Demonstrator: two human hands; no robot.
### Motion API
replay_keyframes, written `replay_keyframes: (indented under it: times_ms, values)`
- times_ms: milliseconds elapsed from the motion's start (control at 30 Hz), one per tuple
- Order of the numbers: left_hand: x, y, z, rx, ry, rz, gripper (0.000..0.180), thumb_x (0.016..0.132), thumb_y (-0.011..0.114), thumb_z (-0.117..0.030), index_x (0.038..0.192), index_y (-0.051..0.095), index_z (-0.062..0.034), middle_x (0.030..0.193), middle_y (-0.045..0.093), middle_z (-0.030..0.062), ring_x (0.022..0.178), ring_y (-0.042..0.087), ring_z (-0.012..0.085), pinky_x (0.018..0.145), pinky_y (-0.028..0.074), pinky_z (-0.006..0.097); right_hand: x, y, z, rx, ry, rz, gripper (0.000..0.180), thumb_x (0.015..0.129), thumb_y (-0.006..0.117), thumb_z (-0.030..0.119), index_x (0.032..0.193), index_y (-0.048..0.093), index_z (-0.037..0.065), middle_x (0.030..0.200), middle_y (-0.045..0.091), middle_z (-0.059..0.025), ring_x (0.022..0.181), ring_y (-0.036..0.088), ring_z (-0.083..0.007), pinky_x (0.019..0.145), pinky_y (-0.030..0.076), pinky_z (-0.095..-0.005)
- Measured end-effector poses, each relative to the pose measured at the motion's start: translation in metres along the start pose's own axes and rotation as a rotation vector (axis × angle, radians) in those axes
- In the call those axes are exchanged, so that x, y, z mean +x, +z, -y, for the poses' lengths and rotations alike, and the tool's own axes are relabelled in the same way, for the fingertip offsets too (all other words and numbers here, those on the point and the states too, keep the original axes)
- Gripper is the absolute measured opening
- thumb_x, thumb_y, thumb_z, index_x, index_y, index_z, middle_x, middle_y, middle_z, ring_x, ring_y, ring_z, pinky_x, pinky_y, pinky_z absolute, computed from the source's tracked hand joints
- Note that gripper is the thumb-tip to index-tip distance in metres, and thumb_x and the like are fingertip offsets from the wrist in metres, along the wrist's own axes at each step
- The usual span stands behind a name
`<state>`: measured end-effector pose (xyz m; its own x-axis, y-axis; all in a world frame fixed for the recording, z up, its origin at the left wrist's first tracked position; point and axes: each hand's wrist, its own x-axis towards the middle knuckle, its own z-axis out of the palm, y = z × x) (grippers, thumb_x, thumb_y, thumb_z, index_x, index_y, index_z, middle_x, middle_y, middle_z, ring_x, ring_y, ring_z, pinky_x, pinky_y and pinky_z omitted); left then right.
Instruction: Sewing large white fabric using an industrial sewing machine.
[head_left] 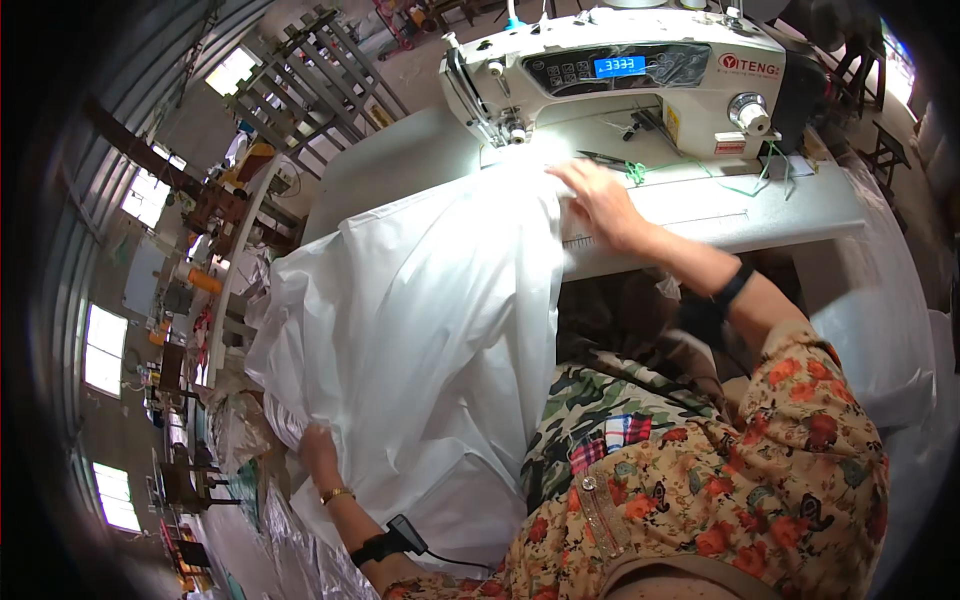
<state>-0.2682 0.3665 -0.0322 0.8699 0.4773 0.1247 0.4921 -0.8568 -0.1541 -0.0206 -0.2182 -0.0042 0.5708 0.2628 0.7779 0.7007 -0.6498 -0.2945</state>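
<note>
A white sewing machine (620, 70) with a lit blue display (619, 66) and a round silver knob (750, 112) stands at the far side of the pale worktop (780, 215). Dark scissors (603, 157) lie on the worktop under the machine's arm, just beside a loose green thread (690, 170) that trails to the right. Off to the left, a long bench (235, 260) carries orange thread cones (203, 281), a metal rack (300, 60) rises behind it, and bright windows (105, 350) line the curved wall.
</note>
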Motion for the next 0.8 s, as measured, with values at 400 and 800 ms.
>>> replay_keyframes:
  times_ms: [400,800]
  values:
    - [-0.148,-0.116,-0.271,-0.857,0.768,0.12,0.02,0.083,0.069,-0.005,0.102,0.067,-0.0007,0.093,0.07,0.0126,0.087,0.068,0.0239,0.079,0.051,0.033,-0.154,0.089,0.105,1.02,0.729,0.496,0.064,0.085,0.065,0.05,0.125,0.053,0.001,0.112,0.061,-0.0219,0.102,0.06,-0.0273,0.089,0.046,-0.0392]
    - [-0.209,0.037,-0.265,-1.393,0.243,0.639,0.045,0.088,0.067,-0.018,0.128,0.054,-0.0045,0.129,0.055,0.0193,0.12,0.053,0.0298,0.097,0.045,0.037,0.01,0.026,0.232,1.618,0.937,0.436,0.057,0.089,0.063,0.042,0.113,0.059,-0.01,0.099,0.065,-0.0154,0.092,0.06,-0.0197,0.084,0.048,-0.034]
